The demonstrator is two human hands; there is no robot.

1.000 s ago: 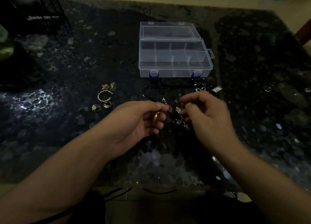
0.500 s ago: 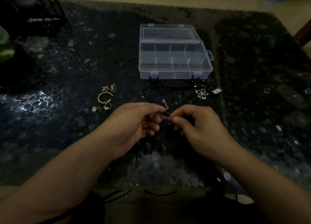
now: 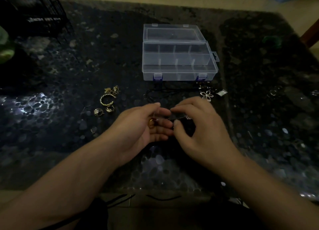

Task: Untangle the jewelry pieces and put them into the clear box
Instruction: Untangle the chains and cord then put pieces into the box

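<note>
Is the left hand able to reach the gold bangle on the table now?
Probably yes. The bangle lies bare on the table, just left of and beyond the left hand, with nothing between. But that hand already holds a gold ring and tangled jewelry.

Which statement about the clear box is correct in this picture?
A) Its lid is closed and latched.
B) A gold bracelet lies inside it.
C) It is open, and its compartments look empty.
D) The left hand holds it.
C: the clear box stands open with its lid tipped back, and no jewelry shows in its compartments; the gold bracelet lies on the table to the left of it.
</note>
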